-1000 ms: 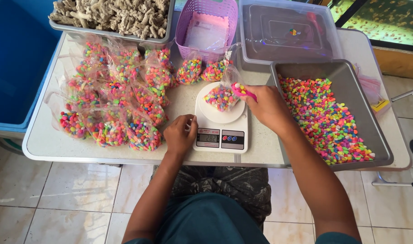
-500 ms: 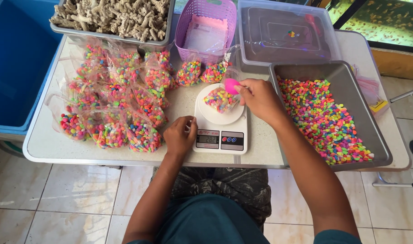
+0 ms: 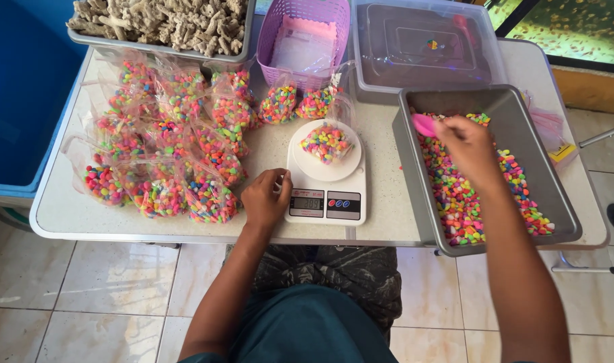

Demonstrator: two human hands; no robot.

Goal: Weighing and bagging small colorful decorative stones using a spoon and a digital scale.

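Pink scoop (image 3: 425, 124) gripped in right hand (image 3: 470, 144) over gravel tray (image 3: 414, 181); left hand (image 3: 263, 198), loosely curled, steadies scale (image 3: 326, 202) — best add small amounts.

My clear bags of coloured gravel (image 3: 160, 144) crowd the table's left half; one open bag (image 3: 327, 142) sits on the scale, whose small grey screen (image 3: 312, 202) faces the near edge.

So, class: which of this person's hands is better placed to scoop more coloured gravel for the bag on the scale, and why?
The right hand. It holds the pink scoop over the grey tray of coloured gravel. The left hand rests at the white scale, away from the tray.
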